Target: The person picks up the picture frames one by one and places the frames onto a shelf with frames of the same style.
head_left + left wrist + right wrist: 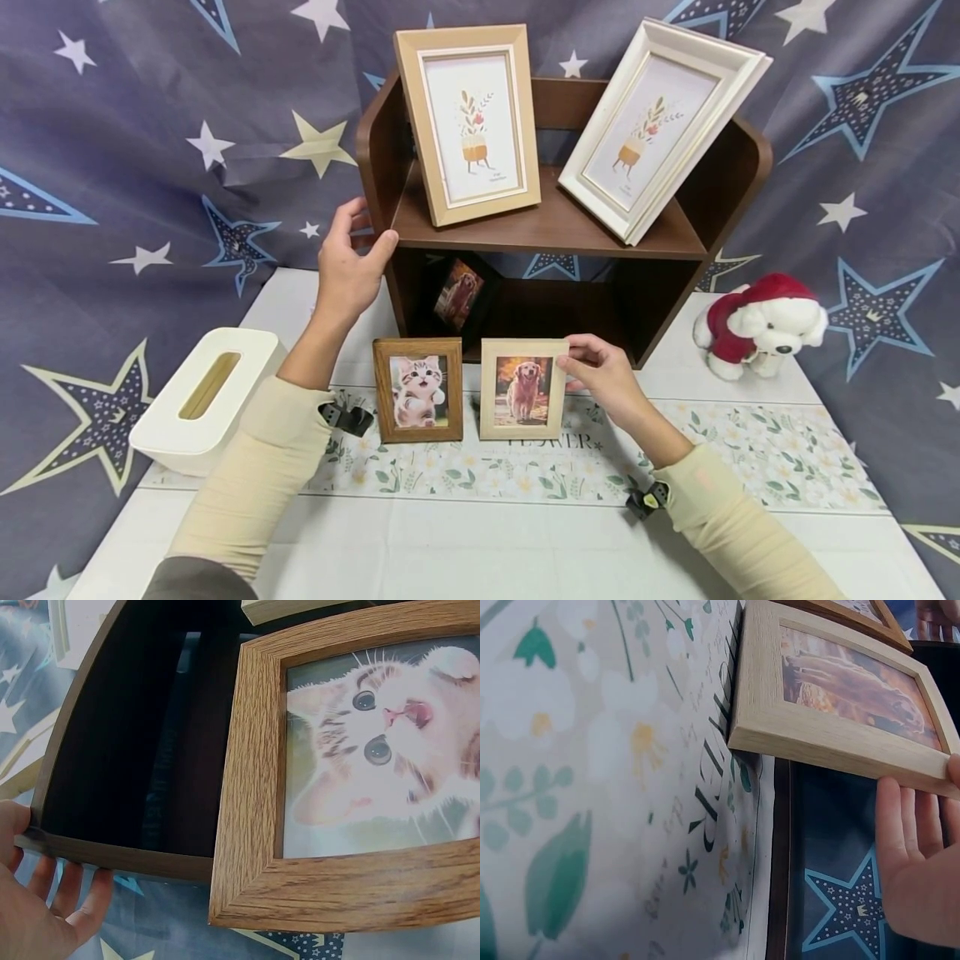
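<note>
My left hand (348, 271) holds the left side panel of a dark brown two-tier shelf (555, 237), thumb at the front edge; in the left wrist view the hand's fingers (90, 904) lie on the panel's outer side. My right hand (606, 379) pinches the upper right corner of a pale wood picture frame (522, 392) with a golden dog photo. This frame stands upright on the table before the shelf, and the right wrist view shows the fingers (889, 817) at its edge. Just left of it stands a brown wood picture frame (417, 389) with a kitten photo, untouched.
On the upper shelf lean a tan picture frame (474, 125) and a tilted white picture frame (663, 129). A dark frame (459, 293) with a dog photo sits inside the lower tier. A white tissue box (206, 400) stands at left, a plush dog (761, 325) at right.
</note>
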`<action>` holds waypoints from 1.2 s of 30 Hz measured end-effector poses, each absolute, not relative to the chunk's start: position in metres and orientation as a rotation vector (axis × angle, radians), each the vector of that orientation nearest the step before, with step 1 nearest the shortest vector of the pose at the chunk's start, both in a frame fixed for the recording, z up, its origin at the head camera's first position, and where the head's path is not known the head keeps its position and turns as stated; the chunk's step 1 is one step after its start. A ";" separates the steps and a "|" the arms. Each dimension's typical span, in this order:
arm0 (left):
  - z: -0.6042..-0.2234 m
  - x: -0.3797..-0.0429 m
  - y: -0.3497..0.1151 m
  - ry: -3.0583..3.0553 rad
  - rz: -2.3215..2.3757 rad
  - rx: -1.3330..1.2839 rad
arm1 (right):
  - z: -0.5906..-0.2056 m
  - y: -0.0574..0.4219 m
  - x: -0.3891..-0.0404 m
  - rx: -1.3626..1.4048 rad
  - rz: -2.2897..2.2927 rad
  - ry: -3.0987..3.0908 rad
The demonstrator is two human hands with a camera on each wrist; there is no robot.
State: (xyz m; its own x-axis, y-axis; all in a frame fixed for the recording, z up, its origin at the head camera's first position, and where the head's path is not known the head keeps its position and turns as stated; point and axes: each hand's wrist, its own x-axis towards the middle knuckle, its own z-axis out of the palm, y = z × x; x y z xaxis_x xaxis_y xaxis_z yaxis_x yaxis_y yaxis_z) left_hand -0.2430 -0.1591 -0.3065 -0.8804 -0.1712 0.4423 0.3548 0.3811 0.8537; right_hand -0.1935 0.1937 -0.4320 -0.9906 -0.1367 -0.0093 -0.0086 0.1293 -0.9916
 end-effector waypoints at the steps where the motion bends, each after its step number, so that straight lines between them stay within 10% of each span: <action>1: -0.307 -0.243 -0.159 -2.180 -1.518 -0.157 | -0.432 0.194 -0.194 -0.156 -2.012 2.275; 36: -0.307 -0.244 -0.158 -2.182 -1.511 -0.142 | -0.416 0.208 -0.201 -0.192 -2.143 2.173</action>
State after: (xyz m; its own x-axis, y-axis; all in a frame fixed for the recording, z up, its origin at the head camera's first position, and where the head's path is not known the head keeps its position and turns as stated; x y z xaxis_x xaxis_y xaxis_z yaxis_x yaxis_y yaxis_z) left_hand -0.2439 -0.1584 -0.3071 -0.8802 -0.1816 0.4385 0.3466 0.3852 0.8553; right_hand -0.2012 0.2081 -0.4156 -0.9887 -0.1474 0.0282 -0.0303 0.0119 -0.9995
